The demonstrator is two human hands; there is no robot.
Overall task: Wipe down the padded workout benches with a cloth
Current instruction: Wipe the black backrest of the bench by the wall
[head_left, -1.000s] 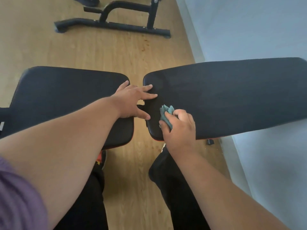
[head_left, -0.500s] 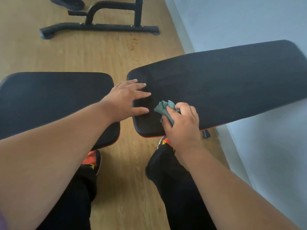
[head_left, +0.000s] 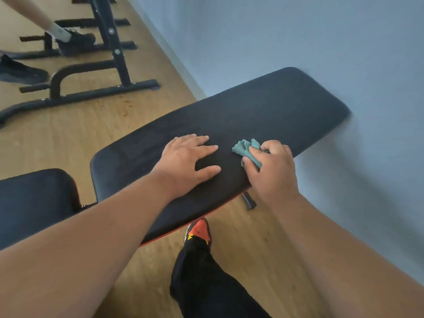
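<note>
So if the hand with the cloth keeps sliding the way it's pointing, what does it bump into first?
Probably nothing soon. The right hand holding the green cloth points along the long black bench pad, which looks bare up to its far end; beyond is the blue wall.

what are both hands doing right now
left hand: open, flat on the long bench pad
right hand: closed, holding the green cloth
</note>
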